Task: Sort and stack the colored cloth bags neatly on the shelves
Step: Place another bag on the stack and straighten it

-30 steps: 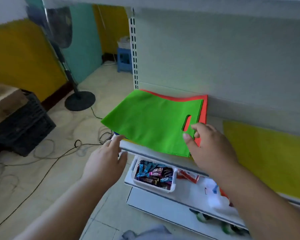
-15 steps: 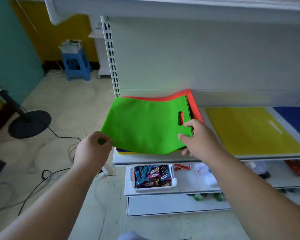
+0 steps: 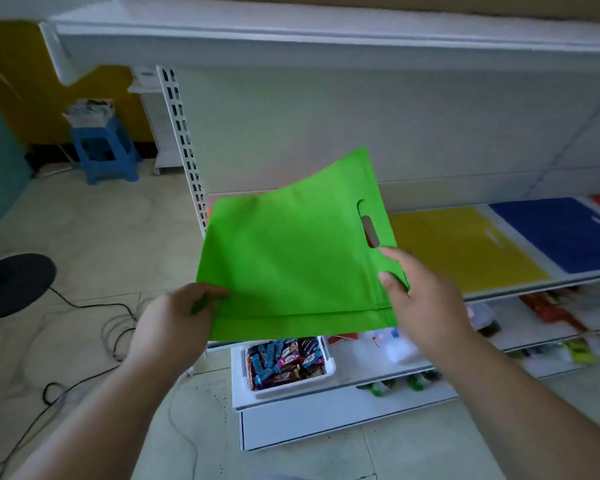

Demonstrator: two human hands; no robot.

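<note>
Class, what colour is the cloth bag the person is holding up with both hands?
Bright green: the cloth bag, gripped by the left hand and right hand, shows best in the head view.

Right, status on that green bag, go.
Left hand and right hand both grip green bag. Bag lifted, tilted above shelf. Nothing in the way.

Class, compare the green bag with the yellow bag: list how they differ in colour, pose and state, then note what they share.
1. The green bag is bright green; the yellow bag is yellow.
2. The green bag is lifted and tilted; the yellow bag lies flat on the shelf.
3. The left hand and right hand grip the green bag's edges; no hand touches the yellow bag.

Both are flat cloth bags with a cut-out handle slot.
</note>
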